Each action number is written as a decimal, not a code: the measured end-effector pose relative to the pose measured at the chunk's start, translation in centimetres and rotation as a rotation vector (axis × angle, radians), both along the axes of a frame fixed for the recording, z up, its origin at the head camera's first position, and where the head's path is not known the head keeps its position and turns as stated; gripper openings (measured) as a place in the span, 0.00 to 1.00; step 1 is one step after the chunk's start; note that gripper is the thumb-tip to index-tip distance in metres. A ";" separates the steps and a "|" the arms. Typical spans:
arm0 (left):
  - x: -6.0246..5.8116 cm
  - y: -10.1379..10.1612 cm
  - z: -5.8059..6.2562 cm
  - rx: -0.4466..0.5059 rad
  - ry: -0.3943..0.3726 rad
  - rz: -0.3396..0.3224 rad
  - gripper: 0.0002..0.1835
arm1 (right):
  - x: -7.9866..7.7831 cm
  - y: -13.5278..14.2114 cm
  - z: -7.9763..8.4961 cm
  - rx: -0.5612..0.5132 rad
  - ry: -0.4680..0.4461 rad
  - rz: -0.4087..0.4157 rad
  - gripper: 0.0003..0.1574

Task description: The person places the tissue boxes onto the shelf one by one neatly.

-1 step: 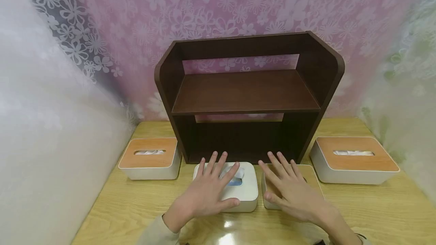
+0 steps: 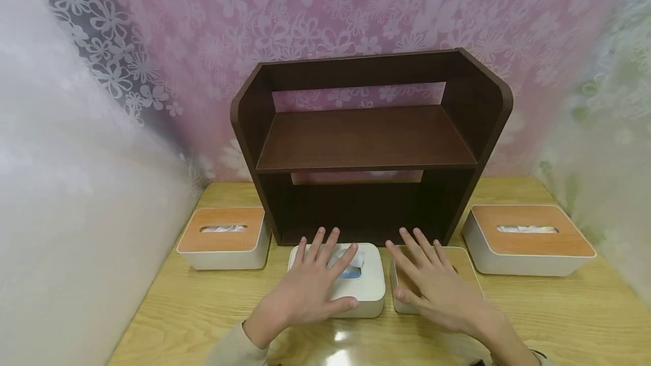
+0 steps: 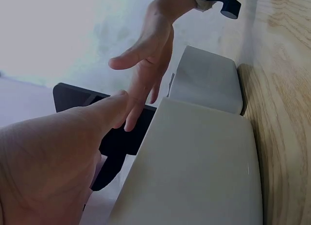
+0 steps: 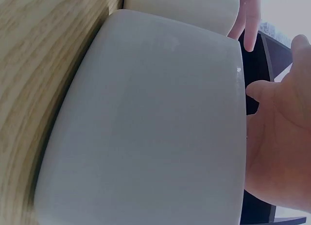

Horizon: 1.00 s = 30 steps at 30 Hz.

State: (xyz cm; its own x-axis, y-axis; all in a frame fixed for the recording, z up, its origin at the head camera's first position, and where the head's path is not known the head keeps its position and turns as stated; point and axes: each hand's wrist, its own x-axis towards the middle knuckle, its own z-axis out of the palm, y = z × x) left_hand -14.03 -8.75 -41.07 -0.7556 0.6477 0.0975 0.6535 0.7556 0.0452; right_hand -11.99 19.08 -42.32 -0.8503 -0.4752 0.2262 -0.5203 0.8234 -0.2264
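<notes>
Fingers spread and straight, my left hand [image 2: 307, 290] is over a white tissue box [image 2: 372, 287] with a tissue poking from its slot. My right hand [image 2: 439, 292] spreads in the same way over a second tissue box [image 2: 464, 258], which has a wood-coloured lid and pale sides. Much of both lids is hidden under the hands. In the left wrist view the white box's side [image 3: 194, 162] stands below my palm. The right wrist view shows the other box's smooth side [image 4: 146, 118] beside my palm and thumb.
Behind both boxes stands a dark brown two-tier shelf [image 2: 366, 137] against a pink floral wall. Wood-lidded tissue boxes flank it, one at the left [image 2: 224, 258] and one at the right [image 2: 529, 264]. All rest on a light wood table [image 2: 168, 315] between pale side walls.
</notes>
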 end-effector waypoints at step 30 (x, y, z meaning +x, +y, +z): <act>1.4 -3.5 -1.4 0.050 0.054 0.091 0.50 | 2.0 -2.1 -0.9 -0.023 0.001 0.046 0.47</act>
